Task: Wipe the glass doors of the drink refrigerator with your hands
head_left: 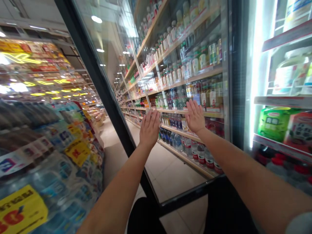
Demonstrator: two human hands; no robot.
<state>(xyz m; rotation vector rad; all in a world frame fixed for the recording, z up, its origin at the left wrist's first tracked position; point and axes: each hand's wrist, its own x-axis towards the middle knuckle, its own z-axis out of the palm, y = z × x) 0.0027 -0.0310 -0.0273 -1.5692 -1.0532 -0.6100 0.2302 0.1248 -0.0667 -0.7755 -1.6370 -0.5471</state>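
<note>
A tall glass fridge door [170, 48] with a black frame stands swung out in front of me. Both palms lie flat against its glass. My left hand [149, 127] presses near the door's middle with fingers together and pointing up. My right hand [194, 116] presses a little higher and to the right, fingers slightly spread. Neither hand holds anything. Through the glass I see rows of bottles [192, 65] on shelves.
The open lit fridge [280, 130] at the right holds green and red cartons and red-capped bottles. Stacked packs of water bottles with yellow price signs [21, 211] fill the left. A tiled aisle [114, 152] runs away between them.
</note>
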